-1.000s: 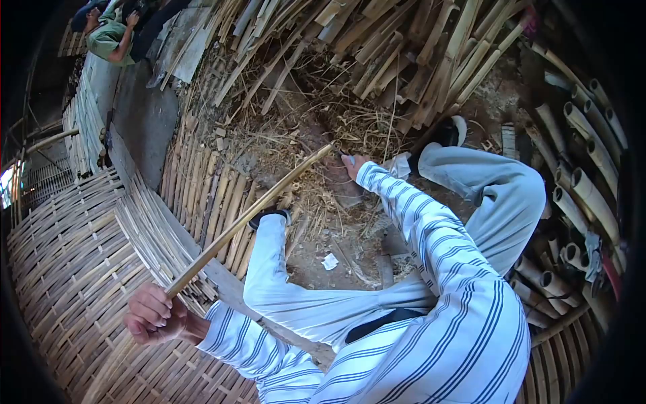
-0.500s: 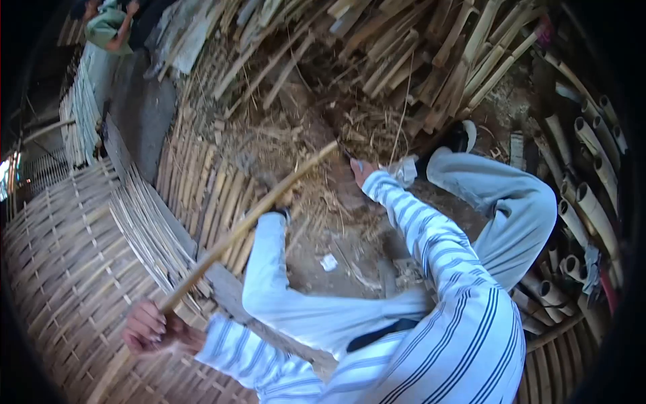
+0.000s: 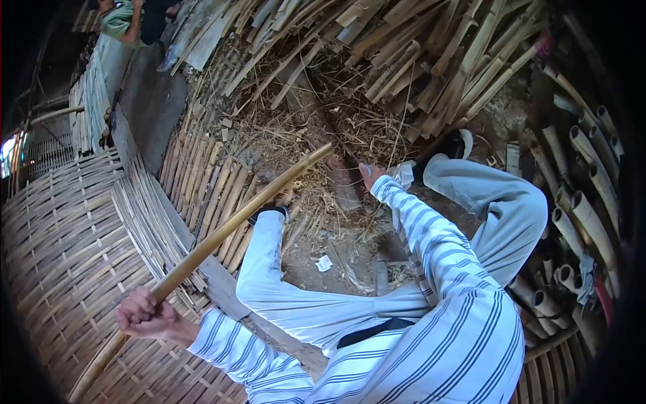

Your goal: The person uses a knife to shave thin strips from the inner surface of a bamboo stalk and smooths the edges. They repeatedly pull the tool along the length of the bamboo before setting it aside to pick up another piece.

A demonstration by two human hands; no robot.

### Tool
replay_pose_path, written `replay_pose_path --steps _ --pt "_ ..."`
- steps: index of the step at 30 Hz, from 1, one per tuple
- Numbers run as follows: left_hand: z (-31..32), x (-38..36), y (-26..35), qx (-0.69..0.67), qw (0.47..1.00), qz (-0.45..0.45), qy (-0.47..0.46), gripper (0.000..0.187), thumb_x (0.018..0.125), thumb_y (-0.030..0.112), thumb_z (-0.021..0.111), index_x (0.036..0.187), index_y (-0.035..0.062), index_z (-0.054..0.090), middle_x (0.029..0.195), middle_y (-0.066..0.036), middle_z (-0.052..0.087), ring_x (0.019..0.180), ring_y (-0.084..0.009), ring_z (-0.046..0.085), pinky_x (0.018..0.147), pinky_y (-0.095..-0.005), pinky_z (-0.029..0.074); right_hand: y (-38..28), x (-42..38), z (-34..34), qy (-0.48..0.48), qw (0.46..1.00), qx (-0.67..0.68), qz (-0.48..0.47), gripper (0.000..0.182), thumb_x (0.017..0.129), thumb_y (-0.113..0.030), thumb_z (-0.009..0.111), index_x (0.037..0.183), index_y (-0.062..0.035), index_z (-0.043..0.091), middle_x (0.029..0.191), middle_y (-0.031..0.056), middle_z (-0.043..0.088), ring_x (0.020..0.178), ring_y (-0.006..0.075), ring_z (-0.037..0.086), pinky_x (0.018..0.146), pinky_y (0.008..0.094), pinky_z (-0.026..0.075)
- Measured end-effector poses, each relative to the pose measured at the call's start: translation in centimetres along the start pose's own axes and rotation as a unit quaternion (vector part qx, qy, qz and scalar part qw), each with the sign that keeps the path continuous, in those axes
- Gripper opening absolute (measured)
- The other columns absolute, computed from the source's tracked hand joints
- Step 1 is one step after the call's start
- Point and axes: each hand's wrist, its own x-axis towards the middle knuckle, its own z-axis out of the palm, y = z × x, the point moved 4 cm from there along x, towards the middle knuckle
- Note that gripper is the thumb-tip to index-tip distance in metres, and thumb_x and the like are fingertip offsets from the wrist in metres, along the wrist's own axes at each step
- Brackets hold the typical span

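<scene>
The left hand (image 3: pixel 146 314) has its grip clamped around a long bamboo pole (image 3: pixel 232 222), fingers folded over the shaft and no gap showing between palm and cane. The pole slants across the view, from the bottom left edge through the fist to a tip near the middle. To the right, the right hand (image 3: pixel 369 175) sits just beyond that tip, apart from it, its fingers curled; I cannot tell how tightly its grip is drawn together or what it holds, as the part in front of it is dark and small.

The pole is tan, rounded and smooth, with a slight bend at its lower end. At far left spreads a woven bamboo mat (image 3: pixel 74 249), flat strips crossing over and under in a ribbed, curving surface. Above it, a person in a green top (image 3: pixel 120 23) is partly cut off by the frame. Next come thin pale slats (image 3: pixel 151 219) fanned in a bundle, then sturdier bamboo lengths (image 3: pixel 202 185) laid side by side. Dry, curly shavings (image 3: pixel 272 131) litter the dirt floor in the middle, with a crumpled white scrap (image 3: pixel 324 263) below. Rough split bamboo (image 3: pixel 431 57) is heaped at the upper right; hollow round tubes (image 3: pixel 595 202) are stacked at far right.
</scene>
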Motion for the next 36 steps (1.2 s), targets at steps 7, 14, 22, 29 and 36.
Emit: replay_pose_path --steps 7,14,22,29,36 --pt "-1.2 0.7 -1.4 0.019 1.000 -0.005 0.012 0.045 0.089 0.025 0.047 0.052 0.0182 0.024 0.045 0.005 0.020 0.040 -0.0078 0.018 0.042 -0.0245 0.018 -2.1 -1.4 -0.4 -0.005 0.996 -0.064 -0.064 0.074 0.086 -0.066 0.039 0.128 -0.0055 0.046 0.106 0.0264 0.060 0.104 0.0442 0.054 0.092 0.0466 0.042" --pt "-1.2 1.3 -1.2 0.000 0.998 0.010 0.066 0.045 0.085 0.021 0.054 0.052 0.0195 0.023 0.044 0.004 0.023 0.038 -0.0070 0.022 0.038 -0.0239 0.021 -4.1 1.4 -2.4 -0.032 0.997 -0.065 -0.039 0.066 0.091 -0.058 0.036 0.122 -0.0008 0.048 0.108 0.0297 0.058 0.100 0.0465 0.055 0.088 0.0497 0.044" --pt "0.6 2.4 -4.9 -0.011 0.999 -0.019 -0.036 0.045 0.090 0.020 0.047 0.052 0.0170 0.023 0.046 0.004 0.019 0.040 -0.0085 0.016 0.043 -0.0262 0.019 -10.1 -3.0 -3.3 0.065 0.973 0.023 -0.222 0.036 0.094 -0.038 0.042 0.102 -0.0061 0.059 0.083 0.0260 0.061 0.082 0.0427 0.061 0.070 0.0477 0.047" --pt "0.9 2.8 -5.0 -0.046 0.996 -0.009 -0.072 0.044 0.089 0.018 0.048 0.052 0.0169 0.024 0.046 0.004 0.020 0.039 -0.0076 0.017 0.043 -0.0258 0.020 -2.6 1.9 2.7 0.042 0.991 -0.129 -0.010 0.061 0.091 -0.056 0.035 0.108 -0.0031 0.060 0.092 0.0306 0.061 0.089 0.0521 0.056 0.081 0.0570 0.044" --pt "0.8 3.2 -5.3 -0.033 0.997 0.004 -0.075 0.045 0.089 0.020 0.047 0.052 0.0177 0.022 0.046 0.005 0.020 0.040 -0.0069 0.015 0.041 -0.0251 0.016 -2.8 -0.6 3.0 -0.006 0.992 -0.126 -0.018 0.065 0.090 -0.058 0.036 0.117 -0.0029 0.056 0.113 0.0304 0.055 0.109 0.0488 0.049 0.096 0.0528 0.038"
